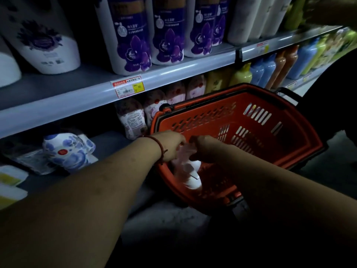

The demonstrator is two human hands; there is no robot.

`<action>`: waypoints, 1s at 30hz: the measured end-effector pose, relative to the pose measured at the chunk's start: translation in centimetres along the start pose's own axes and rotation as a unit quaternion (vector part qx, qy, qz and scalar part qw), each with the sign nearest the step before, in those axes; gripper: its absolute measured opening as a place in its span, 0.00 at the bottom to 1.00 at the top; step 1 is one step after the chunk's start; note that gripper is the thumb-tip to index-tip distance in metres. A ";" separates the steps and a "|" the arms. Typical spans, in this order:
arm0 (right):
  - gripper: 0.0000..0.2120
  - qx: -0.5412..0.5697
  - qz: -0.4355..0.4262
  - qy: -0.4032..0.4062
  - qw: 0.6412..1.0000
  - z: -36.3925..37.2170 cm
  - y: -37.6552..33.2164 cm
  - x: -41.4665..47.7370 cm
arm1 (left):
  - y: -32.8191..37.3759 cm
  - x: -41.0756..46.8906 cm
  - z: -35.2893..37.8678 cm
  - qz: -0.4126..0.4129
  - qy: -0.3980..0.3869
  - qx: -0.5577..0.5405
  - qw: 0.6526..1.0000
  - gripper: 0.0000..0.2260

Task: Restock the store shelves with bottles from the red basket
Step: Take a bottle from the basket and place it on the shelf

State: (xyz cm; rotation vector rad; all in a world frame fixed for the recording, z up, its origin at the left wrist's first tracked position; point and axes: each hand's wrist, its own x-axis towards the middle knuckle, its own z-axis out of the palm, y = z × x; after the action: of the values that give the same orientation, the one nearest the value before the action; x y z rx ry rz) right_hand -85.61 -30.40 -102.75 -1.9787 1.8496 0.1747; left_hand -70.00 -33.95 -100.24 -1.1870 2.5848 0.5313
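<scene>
Both hands, the left hand (170, 145) and right hand (204, 149), reach into the red basket (251, 120) beside the shelves (96, 93), each grip grasping a blurred pale bottle (190, 175) inside it.

Both hands (170, 146) seemingly grip bottle (190, 175) in basket (270, 151)

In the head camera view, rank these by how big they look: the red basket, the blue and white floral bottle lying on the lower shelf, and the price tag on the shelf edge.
1. red basket, by far the largest.
2. blue and white floral bottle.
3. price tag, smallest.
This is apparent size only; nearness to the camera affects it.
</scene>
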 end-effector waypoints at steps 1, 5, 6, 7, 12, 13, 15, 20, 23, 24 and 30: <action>0.28 0.014 0.001 0.000 1.000 0.4 -0.3 0.5 | 0.1 0.5 0.2 0.000 -0.013 0.002 1.000 0.18; 0.25 0.081 0.023 0.012 0.996 1.4 -0.6 2.1 | -0.1 2.3 0.0 -0.021 0.011 -0.019 1.000 0.17; 0.25 0.101 0.033 0.013 0.994 1.3 -0.5 2.2 | -0.2 2.6 -0.1 -0.031 0.023 -0.036 0.999 0.17; 0.25 0.119 0.041 0.010 0.992 1.2 -0.5 2.3 | -0.4 2.8 -0.2 -0.038 0.033 -0.050 0.997 0.16; 0.17 0.290 0.120 -0.022 0.949 0.1 -0.8 1.7 | -0.9 2.2 -0.8 -0.037 0.060 -0.101 0.992 0.13; 0.13 0.328 0.145 -0.023 0.933 -0.2 -0.9 1.5 | -0.8 1.8 -1.2 -0.036 0.072 -0.112 0.990 0.12; 0.08 0.382 0.178 -0.001 0.907 -1.0 -1.4 1.0 | -0.5 0.6 -2.3 -0.038 0.116 -0.141 0.982 0.11; 0.08 0.455 0.189 0.062 0.868 -4.7 -3.3 -2.0 | 0.4 -3.2 -3.4 -0.042 0.179 -0.170 0.968 0.11; 0.09 0.523 0.216 0.093 0.819 -6.9 -4.7 -4.3 | 0.8 -5.6 -3.3 -0.053 0.200 -0.170 0.963 0.12; 0.09 0.542 0.218 0.095 0.806 -7.7 -5.4 -5.2 | 0.9 -6.4 -3.5 -0.059 0.220 -0.187 0.956 0.12; 0.14 0.650 0.157 0.145 0.730 -13.6 -9.1 -9.1 | 1.6 -10.8 -5.1 -0.048 0.202 -0.283 0.936 0.05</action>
State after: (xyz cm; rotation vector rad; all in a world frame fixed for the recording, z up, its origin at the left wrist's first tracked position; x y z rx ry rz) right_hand -80.34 -27.07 -85.16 -0.6903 1.6099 -1.0993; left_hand -64.68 -27.84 -91.29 -1.7519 2.7688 1.1791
